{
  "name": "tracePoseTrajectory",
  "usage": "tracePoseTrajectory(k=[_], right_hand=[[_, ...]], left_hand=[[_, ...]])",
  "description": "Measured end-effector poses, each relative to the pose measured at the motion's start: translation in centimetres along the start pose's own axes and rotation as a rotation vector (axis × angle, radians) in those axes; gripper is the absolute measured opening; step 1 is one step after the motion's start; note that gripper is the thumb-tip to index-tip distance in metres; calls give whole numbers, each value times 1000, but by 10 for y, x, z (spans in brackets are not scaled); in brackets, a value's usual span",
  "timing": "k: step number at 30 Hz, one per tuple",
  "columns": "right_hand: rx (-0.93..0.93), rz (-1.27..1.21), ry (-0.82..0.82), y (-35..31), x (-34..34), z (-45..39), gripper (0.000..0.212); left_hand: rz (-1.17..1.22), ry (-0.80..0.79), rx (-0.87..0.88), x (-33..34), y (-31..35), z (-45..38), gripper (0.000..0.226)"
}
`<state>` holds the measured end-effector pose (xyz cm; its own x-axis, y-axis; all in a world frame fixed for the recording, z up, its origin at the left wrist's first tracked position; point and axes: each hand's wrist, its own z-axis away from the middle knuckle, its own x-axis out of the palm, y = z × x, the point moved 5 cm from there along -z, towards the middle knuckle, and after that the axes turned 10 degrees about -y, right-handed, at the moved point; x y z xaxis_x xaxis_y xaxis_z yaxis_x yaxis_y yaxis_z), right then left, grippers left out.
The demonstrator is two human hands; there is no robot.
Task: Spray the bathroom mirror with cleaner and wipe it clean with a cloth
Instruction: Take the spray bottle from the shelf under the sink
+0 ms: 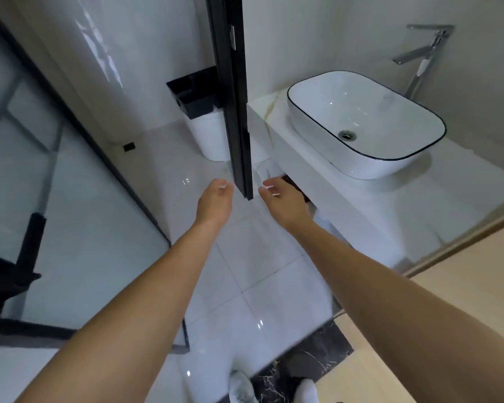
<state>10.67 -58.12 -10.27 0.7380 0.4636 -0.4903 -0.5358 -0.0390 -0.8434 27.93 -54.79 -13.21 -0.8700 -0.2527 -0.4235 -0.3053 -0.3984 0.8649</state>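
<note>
Both hands, left hand (214, 199) and right hand (284, 199), reach forward open and empty. No cleaner or cloth is visible. I think the task has not started; next they must be found.

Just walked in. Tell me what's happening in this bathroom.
A person stands at the bathroom doorway with both bare arms stretched forward. The left hand and right hand are open and empty, one on each side of the black door edge. The sink and counter sit to the right, a bin behind the door. No spray bottle, cloth or mirror is in view, so cleaning hasn't started.
</note>
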Motion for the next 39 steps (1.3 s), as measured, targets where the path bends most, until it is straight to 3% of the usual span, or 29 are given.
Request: tracePoseTrajectory(k=[5, 12, 17, 23, 28, 35, 39], right_hand=[[-3, 10, 9, 77, 54, -74, 34], [-7, 46, 96, 252, 122, -162, 34], [17, 41, 251, 367, 129, -208, 37], [82, 7, 512, 470, 100, -240, 37], [121, -10, 649, 517, 76, -255, 38], [96, -36, 819, 529, 61, -251, 29], [74, -35, 966, 530, 30, -257, 60]], left_hand=[[16, -1, 4, 49, -70, -74, 36], [65, -15, 47, 148, -218, -169, 34], [78, -36, 120, 205, -290, -232, 38], [124, -49, 273, 275, -328, -295, 40], [243, -90, 314, 329, -348, -330, 41], [349, -155, 304, 363, -341, -338, 41], [342, -200, 362, 380, -322, -334, 40]])
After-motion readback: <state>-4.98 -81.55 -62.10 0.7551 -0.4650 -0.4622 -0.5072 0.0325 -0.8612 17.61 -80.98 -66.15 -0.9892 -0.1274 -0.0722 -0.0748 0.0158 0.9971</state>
